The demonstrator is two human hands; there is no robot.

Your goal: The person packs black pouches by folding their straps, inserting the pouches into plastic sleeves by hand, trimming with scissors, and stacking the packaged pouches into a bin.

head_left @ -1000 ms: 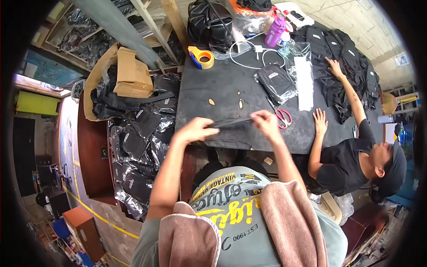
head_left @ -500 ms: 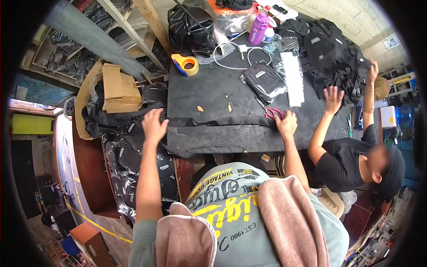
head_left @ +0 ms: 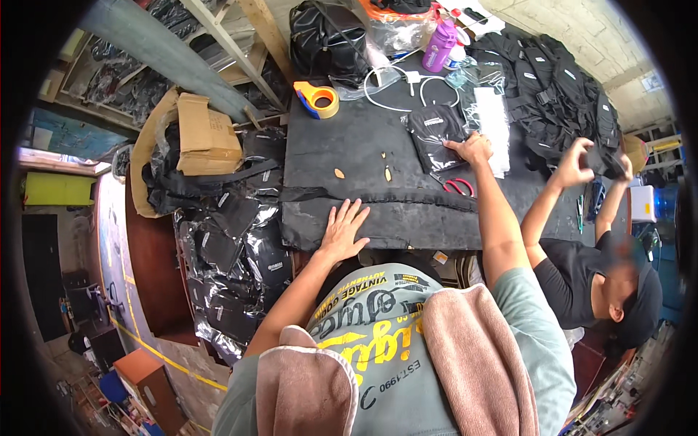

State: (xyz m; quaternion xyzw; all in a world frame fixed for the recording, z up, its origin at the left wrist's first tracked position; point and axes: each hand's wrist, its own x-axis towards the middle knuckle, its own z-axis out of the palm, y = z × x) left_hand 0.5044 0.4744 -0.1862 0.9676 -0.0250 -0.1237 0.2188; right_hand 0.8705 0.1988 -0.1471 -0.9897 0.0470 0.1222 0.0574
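My left hand point(head_left: 344, 231) lies flat on the black tabletop near its front edge, fingers spread, holding nothing. Farther off to the right, my right hand point(head_left: 476, 149) is closed at the right edge of a black pouch point(head_left: 435, 131) in clear plastic, thumb across it; its fingertips are partly hidden. White strips point(head_left: 492, 116) in clear plastic lie beside and partly under that hand. A long black fabric strip point(head_left: 378, 195) stretches across the table just beyond my left hand. Near its right end rest red-handled scissors point(head_left: 459, 187).
At the back stand an orange tape dispenser point(head_left: 317, 99), a black bag point(head_left: 329, 42), a purple bottle point(head_left: 440, 45) and a white cable point(head_left: 385, 107). Black bags point(head_left: 556, 87) pile up at right, where a co-worker point(head_left: 582, 269) handles something dark. Plastic-wrapped pouches point(head_left: 233, 254) and a cardboard box point(head_left: 207, 142) are at left.
My left hand has let go of the black strip and moved right onto the tabletop. My right hand has left the strip's end and reached forward to the pouch. The co-worker's hands have come together.
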